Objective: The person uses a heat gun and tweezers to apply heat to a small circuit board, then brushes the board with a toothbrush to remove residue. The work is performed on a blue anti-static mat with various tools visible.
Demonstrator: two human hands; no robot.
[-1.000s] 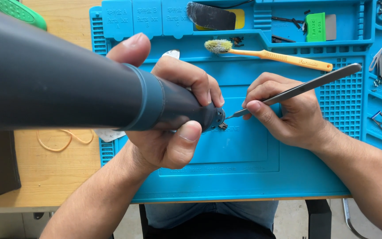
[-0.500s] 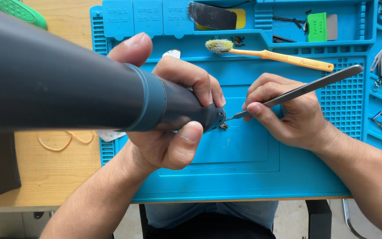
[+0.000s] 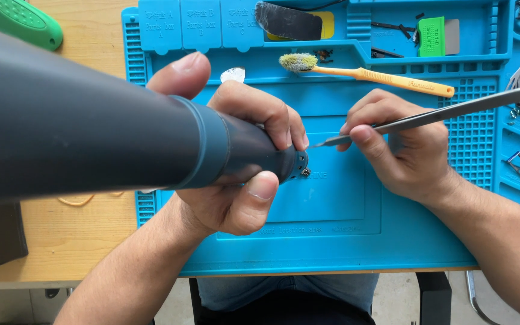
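**Grey heat tool and steel tweezers hold their places over one small part**

Grey plastic fills the left of the view: the barrel of a hot-air tool (image 3: 91,126) runs from the near left corner down to a narrow vented nozzle (image 3: 293,164) at the middle of the blue work mat (image 3: 344,241). The left hand (image 3: 236,180) is wrapped around the dark front section of the tool, fingers curled over the top and thumb pressed up from below, so it is closed firmly on the barrel.

Just off the nozzle's mouth lies a tiny dark part (image 3: 306,173), resting on the mat's flat central field. It is too small to say what it is.

From the right, the tips of the metal tweezers (image 3: 428,115) come in to a point beside the nozzle, just above the part; whether they touch it cannot be told. The right hand (image 3: 401,150) pinches the tweezers between thumb and fingers, heel resting on the mat, and the long shaft slants up and away to the right.

Set against the views from a second and half a second back, almost nothing has shifted: both hands, the nozzle and the tweezer tips sit where they did. My reading is that this is a held position, with heat kept on one spot and the tweezers waiting close by.

Along the mat's top trays lie an orange toothbrush (image 3: 380,77) and a green card (image 3: 431,36); a green-handled tool (image 3: 19,24) sits on the wooden table (image 3: 61,241) at far left.
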